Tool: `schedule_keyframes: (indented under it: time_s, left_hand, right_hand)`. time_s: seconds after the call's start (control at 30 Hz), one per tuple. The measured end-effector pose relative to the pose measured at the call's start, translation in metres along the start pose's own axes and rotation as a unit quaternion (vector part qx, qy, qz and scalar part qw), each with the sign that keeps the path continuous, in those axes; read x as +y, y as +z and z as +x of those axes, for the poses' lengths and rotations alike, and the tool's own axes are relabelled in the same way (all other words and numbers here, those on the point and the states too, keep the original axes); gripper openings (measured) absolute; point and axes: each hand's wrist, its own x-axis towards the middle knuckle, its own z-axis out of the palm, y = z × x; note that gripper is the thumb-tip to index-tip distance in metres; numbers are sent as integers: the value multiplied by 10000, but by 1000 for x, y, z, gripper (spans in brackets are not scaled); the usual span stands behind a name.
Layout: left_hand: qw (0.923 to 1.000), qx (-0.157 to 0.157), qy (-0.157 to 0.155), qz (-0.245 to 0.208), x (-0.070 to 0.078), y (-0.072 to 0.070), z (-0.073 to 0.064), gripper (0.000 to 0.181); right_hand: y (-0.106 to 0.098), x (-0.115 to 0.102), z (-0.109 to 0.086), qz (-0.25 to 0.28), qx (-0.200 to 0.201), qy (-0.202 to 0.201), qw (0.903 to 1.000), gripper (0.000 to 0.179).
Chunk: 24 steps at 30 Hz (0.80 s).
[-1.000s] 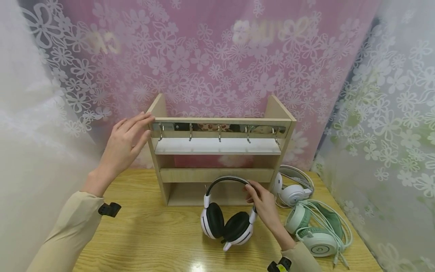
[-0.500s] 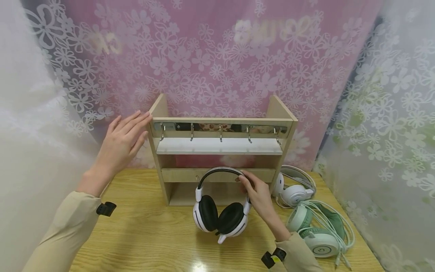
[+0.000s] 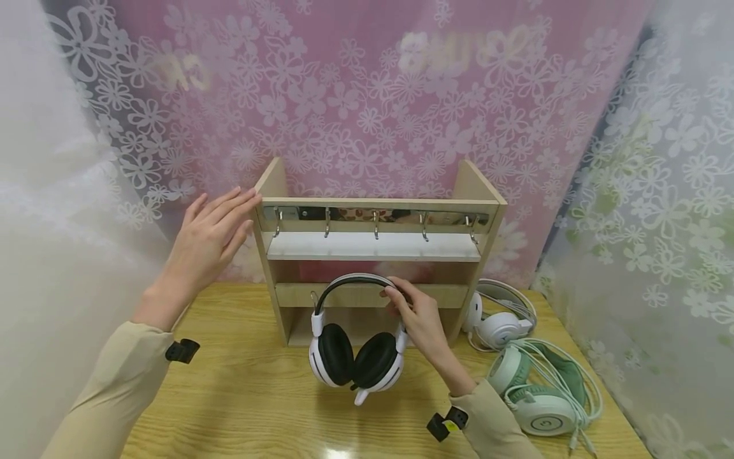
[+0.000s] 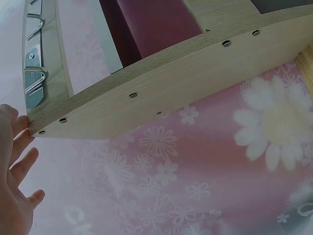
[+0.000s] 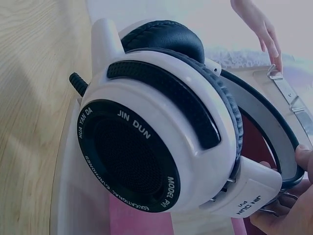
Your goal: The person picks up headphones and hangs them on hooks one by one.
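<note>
Item 1: white headphones with black pads, at centre, lower half of the frame. Band uppermost, cups hanging; apparently clear of the worktop. Outer cup marked "JIN DUN" in the right wrist view.

Item 2: right hand, right of centre. Grip: thumb and fingers closed round the right side of the band.

Item 3: left hand, left of centre. Grip: holding nothing; fingers extended, fingertips against the upper left corner of the rack.

Item 4: wooden rack, mid-frame, behind the headphones; five metal hooks along its upper front.

Item 5: second white headphones, beside the rack at right.

Item 6: green headphones, lower right, cable coiled over them.

Step in hand, as judged: carrying the headphones before the rack, which the left hand seems to steady. The next move probably calls for raising the band to hook height, cups clear of the shelf edge, with the right hand's grip kept firm.
</note>
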Motion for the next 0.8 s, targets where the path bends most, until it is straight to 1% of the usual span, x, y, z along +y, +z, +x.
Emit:
schedule_keyframes:
  time_s: [0.2, 0.33, 0.6, 0.8]
  left_hand:
    - [9999, -55, -111, -43, 1, 0, 0, 46]
    - [9999, -16, -137, -49, 2, 1, 0, 45]
    - [9998, 9, -170, -44, 2, 2, -1, 44]
    - [9998, 28, -195, -35, 3, 2, -1, 44]
  right_hand:
    - [8, -9, 6, -63, -59, -143, 9999, 32]
    - [14, -16, 10, -75, -124, -254, 9996, 33]
    - [24, -28, 16, 282, -251, -204, 9991, 34]
    - [34, -36, 20, 294, -327, -308, 9986, 36]
